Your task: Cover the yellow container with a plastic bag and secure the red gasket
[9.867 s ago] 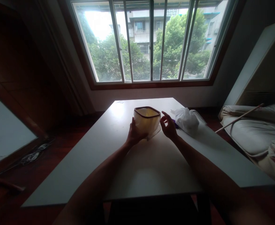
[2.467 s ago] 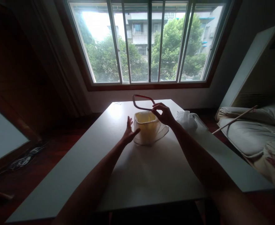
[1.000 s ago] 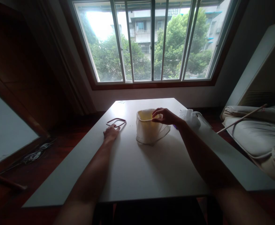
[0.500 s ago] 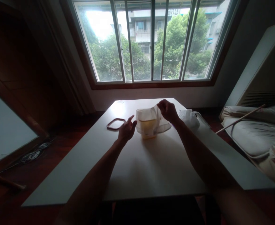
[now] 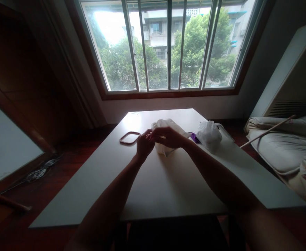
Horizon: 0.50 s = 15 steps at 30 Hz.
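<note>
As a brown rounded-square ring (image 5: pixel 126 143) lies flat on the white surface (image 5: pixel 168 195), the left hand (image 5: pixel 144 148) and right hand (image 5: pixel 170 134) meet, their grip unclear, at a crumpled, translucent whitish liner (image 5: pixel 168 123), mid-surface, yellowish low down, then a purple item (image 5: pixel 194 138), a white bag (image 5: pixel 210 136).

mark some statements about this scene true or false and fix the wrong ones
1. The right hand and left hand overlap in view, partly hiding the liner. True.
2. The ring lies on the table. True.
3. The ring encircles the liner. False: it lies apart from the liner, to its left.
4. A purple item lies beside the white bag. True.
5. The white bag is left of both hands. False: it is to their right.
6. A closed curtain hides the view outside. False: trees show through the window.
</note>
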Motion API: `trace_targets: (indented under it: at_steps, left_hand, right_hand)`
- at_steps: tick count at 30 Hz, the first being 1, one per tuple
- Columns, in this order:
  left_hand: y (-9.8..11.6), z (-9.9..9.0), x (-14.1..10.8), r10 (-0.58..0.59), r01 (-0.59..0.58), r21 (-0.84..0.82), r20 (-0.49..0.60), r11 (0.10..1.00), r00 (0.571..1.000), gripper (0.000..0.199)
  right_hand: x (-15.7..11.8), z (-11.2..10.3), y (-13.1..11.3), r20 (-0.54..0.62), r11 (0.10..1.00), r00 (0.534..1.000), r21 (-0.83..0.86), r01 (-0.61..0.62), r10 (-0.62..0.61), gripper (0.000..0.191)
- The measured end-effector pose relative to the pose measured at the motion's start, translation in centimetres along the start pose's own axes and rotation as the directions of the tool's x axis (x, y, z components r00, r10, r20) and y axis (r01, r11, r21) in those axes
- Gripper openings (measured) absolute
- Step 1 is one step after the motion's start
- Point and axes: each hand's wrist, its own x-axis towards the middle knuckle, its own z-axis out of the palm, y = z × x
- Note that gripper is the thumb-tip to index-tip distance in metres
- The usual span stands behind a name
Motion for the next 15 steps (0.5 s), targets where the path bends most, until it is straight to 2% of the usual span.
trace_targets:
  at_steps: [1,3,5,7,10,13,15]
  left_hand:
    - [0.0,0.0,0.1,-0.007,0.007,-0.013,-0.015,1.0,1.0,0.018]
    - [-0.2,0.0,0.4,-0.049,0.042,-0.097,-0.069,0.994,0.996,0.021]
    - [-0.5,-0.1,0.6,-0.09,0.055,-0.239,-0.138,0.969,0.986,0.024]
    - [-0.7,-0.2,0.7,-0.075,-0.002,-0.345,-0.209,0.939,0.975,0.023]
    - [-0.6,-0.5,0.6,0.061,-0.146,-0.333,-0.252,0.932,0.966,0.017]
    - [0.4,-1.0,0.3,0.285,-0.325,-0.268,-0.179,0.907,0.942,0.01]
    - [1.3,-1.3,0.0,0.436,-0.45,-0.225,-0.109,0.864,0.893,0.004]
  right_hand:
    - [-0.1,-0.4,0.1,-0.035,0.999,0.999,-0.05,0.002,-0.004,0.025]
    - [-0.6,-1.8,0.6,-0.168,0.975,0.986,-0.221,-0.035,-0.002,0.026]
    - [-1.2,-3.6,1.2,-0.29,0.879,0.957,-0.447,-0.165,0.033,0.036]
    - [-1.8,-5.3,1.8,-0.353,0.74,0.929,-0.595,-0.313,0.109,0.055]
    - [-2.5,-6.5,2.4,-0.443,0.606,0.871,-0.639,-0.472,0.211,0.053]
    - [-2.4,-6.4,3.0,-0.478,0.608,0.833,-0.584,-0.539,0.279,0.036]
    - [-2.0,-6.0,3.3,-0.524,0.64,0.809,-0.532,-0.555,0.267,0.024]
